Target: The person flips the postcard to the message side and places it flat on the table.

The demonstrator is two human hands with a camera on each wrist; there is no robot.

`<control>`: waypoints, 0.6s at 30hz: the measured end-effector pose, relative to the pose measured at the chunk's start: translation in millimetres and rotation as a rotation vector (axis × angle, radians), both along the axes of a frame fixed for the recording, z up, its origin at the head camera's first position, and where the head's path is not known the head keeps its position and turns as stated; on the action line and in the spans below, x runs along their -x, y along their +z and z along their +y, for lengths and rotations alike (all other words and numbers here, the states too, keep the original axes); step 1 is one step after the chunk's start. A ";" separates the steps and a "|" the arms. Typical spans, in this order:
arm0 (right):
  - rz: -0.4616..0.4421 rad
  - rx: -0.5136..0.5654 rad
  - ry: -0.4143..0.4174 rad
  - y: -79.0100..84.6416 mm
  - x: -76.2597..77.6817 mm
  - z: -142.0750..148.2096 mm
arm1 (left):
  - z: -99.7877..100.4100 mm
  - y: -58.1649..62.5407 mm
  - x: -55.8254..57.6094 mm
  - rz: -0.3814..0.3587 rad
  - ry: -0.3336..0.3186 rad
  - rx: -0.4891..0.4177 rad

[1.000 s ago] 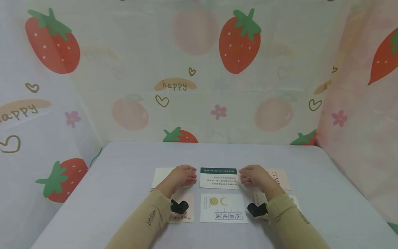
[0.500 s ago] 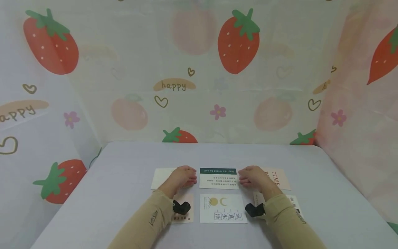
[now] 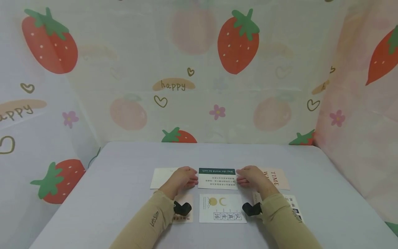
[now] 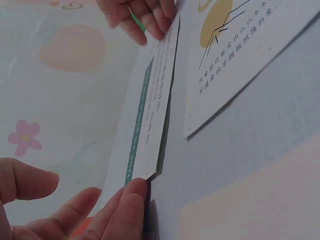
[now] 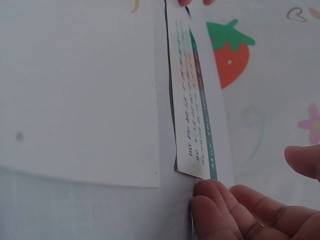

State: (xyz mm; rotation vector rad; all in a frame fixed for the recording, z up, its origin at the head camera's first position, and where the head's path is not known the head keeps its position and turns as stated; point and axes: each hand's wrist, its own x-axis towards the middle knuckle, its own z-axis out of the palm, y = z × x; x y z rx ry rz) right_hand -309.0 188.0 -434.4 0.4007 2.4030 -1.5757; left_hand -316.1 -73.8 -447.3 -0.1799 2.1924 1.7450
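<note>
A white card with a dark green band [image 3: 217,182] lies flat in the middle of the back row of cards. At its left end is my left hand [image 3: 182,180], the fingertips touching the card's short edge in the left wrist view. My right hand [image 3: 253,178] is at the opposite end, with fingertips against or just beside that edge in the right wrist view. Neither thumb pinches the card. Directly in front lies a white card with a gold sun and moon [image 3: 222,207]. Part of the left wrist view shows that card [image 4: 250,65] too.
Under my left arm are a cream card [image 3: 159,178] and a pinkish card [image 3: 188,204], partly covered. My right arm partly hides a "TIME" card [image 3: 278,178] and a card with small pictures [image 3: 292,200]. A strawberry-print curtain [image 3: 199,69] hangs behind the white table [image 3: 149,155].
My left hand has moved slightly right, closing the small gap to the green-banded card. The right hand has stayed almost still at the other end. The head view has shifted a little.
</note>
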 end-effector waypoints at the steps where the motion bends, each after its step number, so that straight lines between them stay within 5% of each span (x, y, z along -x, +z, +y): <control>1: 0.000 0.003 -0.001 -0.2 0.2 -0.6 | 0.0 -0.3 0.0 -0.003 0.003 -0.001; 18: -0.004 0.015 -0.008 -4.4 1.9 -1.1 | 1.8 -1.4 3.6 -0.009 0.013 -0.027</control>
